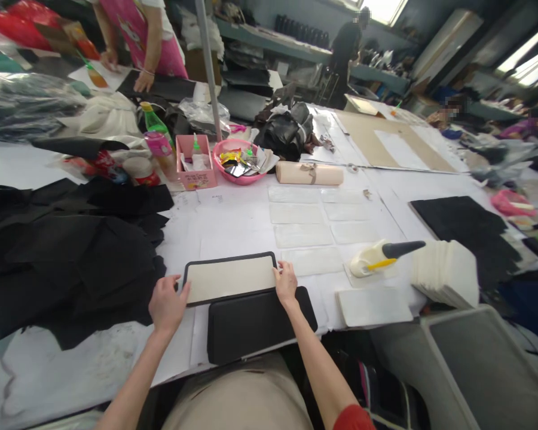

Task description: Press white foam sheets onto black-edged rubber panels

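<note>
A cream rectangular panel with a black folded border [231,279] lies before me on the white work table. At its left end, my left hand [168,303] pinches the edge between thumb and fingers. My right hand [286,280] holds the opposite short edge, thumb on the cream face. Nearer to me is a black rounded-corner panel [255,328], partly under my right wrist. A loose heap of black sheet pieces [85,251] spreads to the left of my left hand. Beyond my right hand, thin whitish rectangles [302,235] lie in two columns.
A cream pot with a dark brush handle [367,258] stands right, near a stack of cream boards [443,272]. Behind are a pink box [196,170], a pink basin [240,173] and a beige roll [309,173]. A grey bin [488,364] stands at lower right. A co-worker [138,42] works across the table.
</note>
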{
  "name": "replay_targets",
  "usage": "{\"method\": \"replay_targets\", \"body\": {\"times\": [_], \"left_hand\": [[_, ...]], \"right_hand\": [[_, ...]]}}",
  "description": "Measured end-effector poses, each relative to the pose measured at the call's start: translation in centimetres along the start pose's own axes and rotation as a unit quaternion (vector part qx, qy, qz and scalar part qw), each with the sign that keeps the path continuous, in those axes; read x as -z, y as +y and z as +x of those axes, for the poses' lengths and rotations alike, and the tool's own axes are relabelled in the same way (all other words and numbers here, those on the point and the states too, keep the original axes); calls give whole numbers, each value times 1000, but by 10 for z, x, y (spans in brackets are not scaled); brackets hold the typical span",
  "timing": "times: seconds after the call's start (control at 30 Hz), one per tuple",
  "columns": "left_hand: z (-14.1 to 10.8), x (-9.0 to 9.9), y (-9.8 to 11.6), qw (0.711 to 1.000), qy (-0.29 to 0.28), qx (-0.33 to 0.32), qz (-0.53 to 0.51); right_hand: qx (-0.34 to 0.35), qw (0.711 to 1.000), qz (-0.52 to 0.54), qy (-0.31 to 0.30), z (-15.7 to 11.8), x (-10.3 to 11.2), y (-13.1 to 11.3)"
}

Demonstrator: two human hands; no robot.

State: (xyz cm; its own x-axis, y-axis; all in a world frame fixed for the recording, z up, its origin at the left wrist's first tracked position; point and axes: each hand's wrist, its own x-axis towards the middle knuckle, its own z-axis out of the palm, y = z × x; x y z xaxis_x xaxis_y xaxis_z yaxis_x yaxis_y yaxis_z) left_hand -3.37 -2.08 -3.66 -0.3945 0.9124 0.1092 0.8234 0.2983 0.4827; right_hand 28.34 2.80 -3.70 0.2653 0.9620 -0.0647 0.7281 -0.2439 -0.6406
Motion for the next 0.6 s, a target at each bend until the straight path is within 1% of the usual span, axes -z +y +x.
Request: {"method": "replay_targets", "body": {"times": [0.03, 0.07, 0.13, 0.17, 0.23, 0.3, 0.4, 0.5, 0.6], "left_hand": [[0, -4, 10, 998, 8, -58, 17], [0, -11, 21, 993, 4, -121, 18], [2, -30, 46, 971, -31, -239, 6], [3, -43, 58, 956, -52, -288, 3], [6, -68, 81, 930, -86, -358, 7], [9, -91, 99, 909, -109, -403, 20], [11, -113, 111, 887, -132, -442, 39], [11, -121, 110, 875, -148, -459, 49], [9, -123, 107, 872, -154, -461, 52]], "right_hand": [[8, 1000, -5, 3, -1, 5, 2], [13, 1000, -6, 6, -1, 10, 6], [8, 1000, -8, 15, 2, 25, 17], [-1, 1000, -22, 19, 5, 35, 24], [-27, 997, -70, 26, 13, 56, 43], [-56, 991, -118, 32, 24, 80, 64], [-95, 982, -157, 44, 43, 114, 95], [-131, 972, -191, 45, 63, 137, 121], [-151, 964, -219, 33, 85, 148, 140]]}}
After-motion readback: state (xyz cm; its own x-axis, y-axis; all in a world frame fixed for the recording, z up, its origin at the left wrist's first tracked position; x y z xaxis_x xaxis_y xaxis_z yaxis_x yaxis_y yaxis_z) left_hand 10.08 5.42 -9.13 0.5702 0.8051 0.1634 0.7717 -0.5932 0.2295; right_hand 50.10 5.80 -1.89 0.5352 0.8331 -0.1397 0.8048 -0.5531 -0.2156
